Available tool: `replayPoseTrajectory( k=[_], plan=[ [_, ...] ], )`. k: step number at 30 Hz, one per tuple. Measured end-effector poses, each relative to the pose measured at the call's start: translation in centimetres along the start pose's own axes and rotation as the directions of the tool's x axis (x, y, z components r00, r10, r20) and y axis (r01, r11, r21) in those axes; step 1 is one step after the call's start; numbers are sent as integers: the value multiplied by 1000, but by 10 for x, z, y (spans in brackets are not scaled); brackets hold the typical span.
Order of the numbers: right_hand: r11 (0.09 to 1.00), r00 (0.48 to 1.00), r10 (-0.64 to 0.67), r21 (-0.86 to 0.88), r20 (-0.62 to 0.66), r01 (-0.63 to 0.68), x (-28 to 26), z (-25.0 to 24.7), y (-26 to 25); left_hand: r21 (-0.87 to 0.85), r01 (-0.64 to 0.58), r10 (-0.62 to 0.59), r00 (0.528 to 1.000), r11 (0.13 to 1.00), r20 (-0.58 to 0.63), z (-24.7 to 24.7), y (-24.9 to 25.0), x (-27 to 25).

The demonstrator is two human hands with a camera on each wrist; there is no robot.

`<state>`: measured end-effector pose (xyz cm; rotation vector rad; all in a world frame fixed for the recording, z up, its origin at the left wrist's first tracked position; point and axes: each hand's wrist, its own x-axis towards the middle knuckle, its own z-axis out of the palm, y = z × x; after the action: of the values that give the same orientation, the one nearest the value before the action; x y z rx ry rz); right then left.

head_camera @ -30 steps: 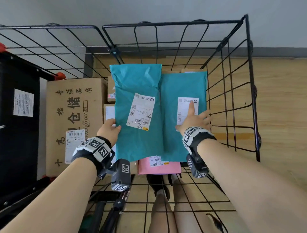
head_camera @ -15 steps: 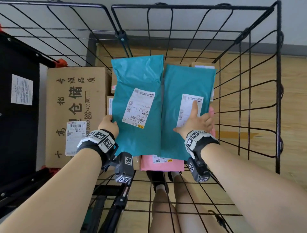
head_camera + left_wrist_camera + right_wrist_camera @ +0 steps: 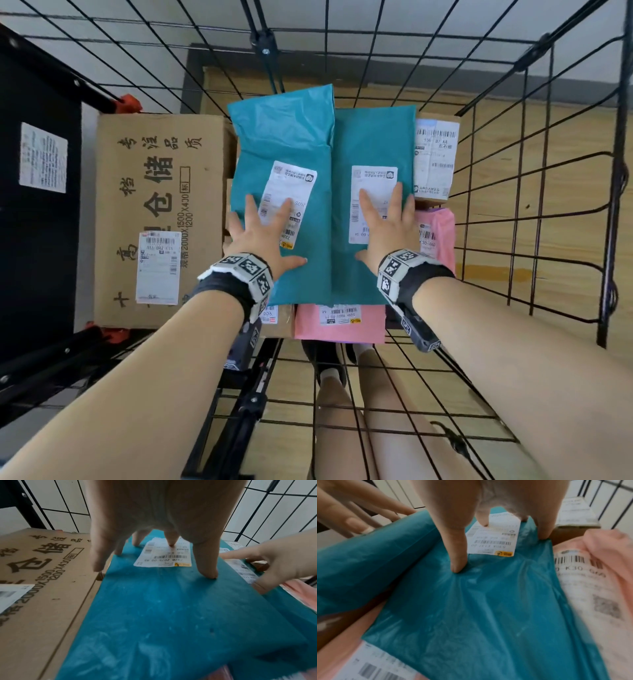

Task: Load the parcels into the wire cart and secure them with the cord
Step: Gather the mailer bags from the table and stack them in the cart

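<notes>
Two teal mailers lie side by side on top of the parcels in the black wire cart. My left hand presses flat on the left teal mailer, fingers spread, some on its white label. On the right teal mailer my right hand presses the same way, straight fingers over its label. Pink parcels show under the mailers at the front and right. A small labelled carton sits at the back right.
A large brown printed carton stands against the left mailer. Left of it is a black panel with a white label. A short black cord piece hangs on the near wire panel. Wooden floor shows through the mesh.
My left hand left the left mailer's edge and now lies flat on top of it. My right hand spread its fingers on the right mailer. The view has come closer.
</notes>
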<state>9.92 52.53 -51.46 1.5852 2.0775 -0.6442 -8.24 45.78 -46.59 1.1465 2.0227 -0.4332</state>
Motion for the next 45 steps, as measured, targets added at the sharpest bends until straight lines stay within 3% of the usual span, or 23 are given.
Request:
replayPoseTrajectory(
  k=[6,11,14,16,20,25,31,35,38,41,45],
  plan=[
    [988,992,118,-93,-36,-121,-4,10,-9,85,16,-24,996,996,88,1,8,8],
    [971,973,231,-57,-4,-231,-7,14,-5,216,-151,120,981,965,150,15,27,8],
    [978,979,193,-67,-65,-198,-4,16,8,296,-145,123,988,944,93,21,41,8],
    [984,988,139,-105,-62,-145,-5,14,15,377,-198,201,979,905,31,25,48,9],
    [989,996,-79,-124,-30,75,-8,8,23,399,-229,248,969,888,3,27,63,12],
    [983,996,-82,-164,37,87,-12,0,39,370,-203,212,977,906,17,24,71,15],
    [995,992,-93,31,84,91,-13,-12,42,311,-185,193,981,932,6,29,90,17],
    [967,988,1,252,-157,39,-9,-13,17,168,-166,163,986,972,32,25,81,20],
    [893,984,167,433,-64,-124,-1,-14,-1,16,-97,95,993,995,65,14,63,17],
    [705,978,200,684,60,-186,5,-17,-3,-45,-123,126,989,991,82,5,55,14],
    [529,946,324,827,12,-191,-2,-28,16,-69,-238,239,971,969,6,3,69,10]
  ],
)
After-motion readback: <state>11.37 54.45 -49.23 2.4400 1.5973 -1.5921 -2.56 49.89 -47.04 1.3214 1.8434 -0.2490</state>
